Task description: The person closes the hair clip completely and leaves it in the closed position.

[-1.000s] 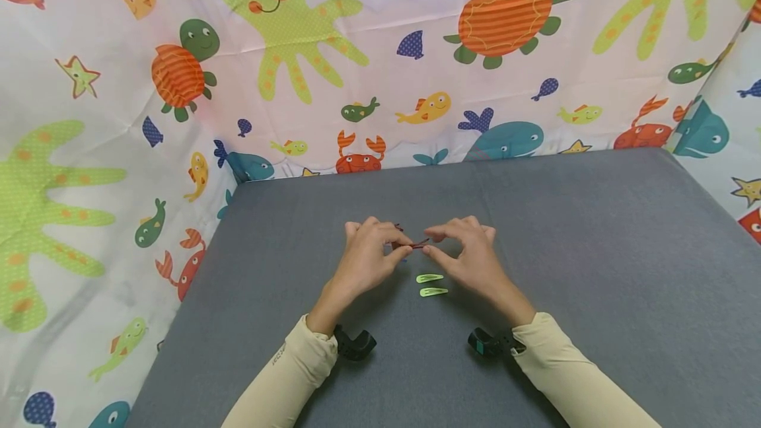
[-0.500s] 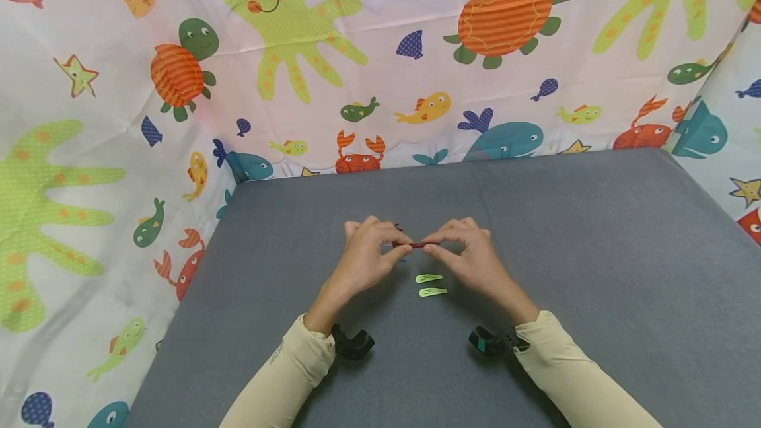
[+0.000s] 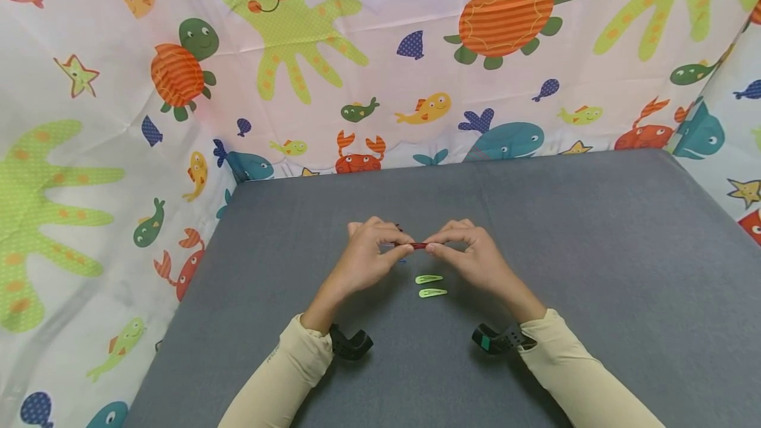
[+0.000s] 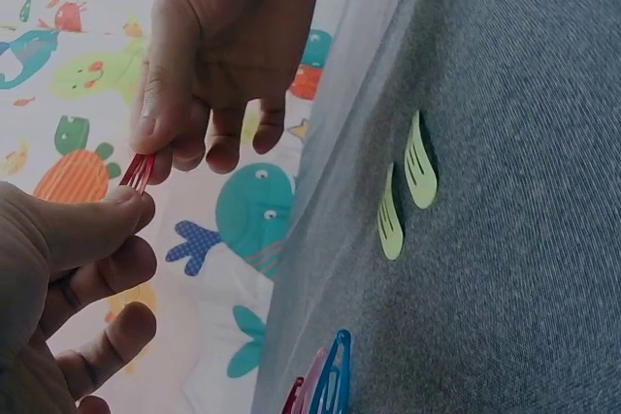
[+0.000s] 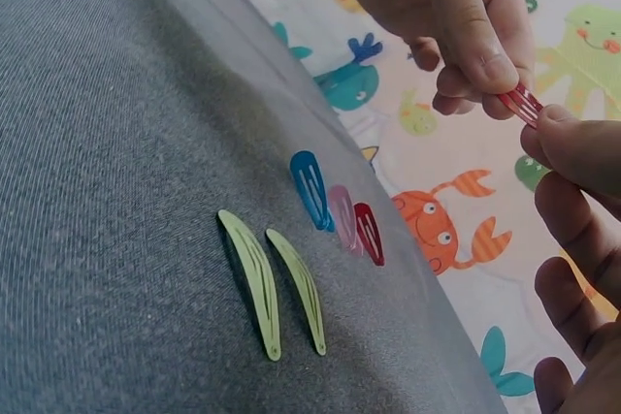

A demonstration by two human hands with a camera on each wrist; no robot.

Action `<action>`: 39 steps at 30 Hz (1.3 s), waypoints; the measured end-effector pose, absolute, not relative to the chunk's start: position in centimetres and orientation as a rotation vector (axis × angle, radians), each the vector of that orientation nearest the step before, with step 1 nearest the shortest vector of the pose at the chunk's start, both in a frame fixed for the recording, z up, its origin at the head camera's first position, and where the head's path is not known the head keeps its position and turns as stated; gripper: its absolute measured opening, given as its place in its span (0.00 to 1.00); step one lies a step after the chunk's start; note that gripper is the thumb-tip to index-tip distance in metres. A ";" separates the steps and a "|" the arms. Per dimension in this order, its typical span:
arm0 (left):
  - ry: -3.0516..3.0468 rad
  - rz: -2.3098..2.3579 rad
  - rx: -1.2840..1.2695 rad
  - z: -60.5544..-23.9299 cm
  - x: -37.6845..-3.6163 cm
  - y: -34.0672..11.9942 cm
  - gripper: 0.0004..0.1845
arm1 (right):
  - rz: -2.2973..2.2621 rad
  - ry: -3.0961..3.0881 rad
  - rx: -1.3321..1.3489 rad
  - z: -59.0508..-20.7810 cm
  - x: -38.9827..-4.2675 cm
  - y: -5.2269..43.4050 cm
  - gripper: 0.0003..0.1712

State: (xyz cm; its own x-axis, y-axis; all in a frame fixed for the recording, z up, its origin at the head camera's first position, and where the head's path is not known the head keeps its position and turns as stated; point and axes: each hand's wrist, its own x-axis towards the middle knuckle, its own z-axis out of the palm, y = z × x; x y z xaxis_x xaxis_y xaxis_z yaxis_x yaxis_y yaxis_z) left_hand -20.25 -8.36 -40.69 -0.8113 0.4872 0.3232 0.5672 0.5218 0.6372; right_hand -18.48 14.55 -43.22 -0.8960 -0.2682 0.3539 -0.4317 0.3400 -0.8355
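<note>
Between both hands, above the table, is a small red snap hair clip [image 5: 521, 104]. My left hand [image 3: 370, 256] pinches one end with thumb and forefinger. The other end is pinched by the thumb and forefinger of my right hand [image 3: 471, 253]. The clip looks flat in the head view, and fingertips cover its ends. Two light green hair clips [image 3: 431, 279] lie side by side on the table just below the hands. Past them, in the right wrist view, rest a blue hair clip [image 5: 310, 186], a pink one [image 5: 343, 218] and another red one [image 5: 368, 233].
The grey cloth-covered table [image 3: 594, 269] stretches out around the hands. A white curtain [image 3: 333, 131] printed with sea animals hangs along its back and sides. Black bands with devices sit on both wrists, below light sleeves [image 3: 300, 355].
A second ago the red clip's parts stood apart at its right end; now it is pressed flat. My right forefinger came down onto it. The green clips stayed put.
</note>
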 end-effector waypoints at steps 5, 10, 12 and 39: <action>-2.658 -1.241 -0.906 -40.6 -20.3 -8.4 0.03 | 1.640 -2.446 0.661 -43.1 -18.5 14.7 0.06; -2.676 -1.301 -0.894 -40.6 -20.2 -8.4 0.04 | 1.673 -2.451 0.675 -43.0 -18.5 14.8 0.06; -2.678 -1.317 -0.893 -40.6 -20.2 -8.4 0.04 | 1.679 -2.448 0.675 -42.9 -18.5 14.8 0.06; -2.431 -0.784 -0.896 -41.2 -19.7 -7.4 0.11 | 1.837 -2.549 0.378 -42.7 -18.3 14.6 0.10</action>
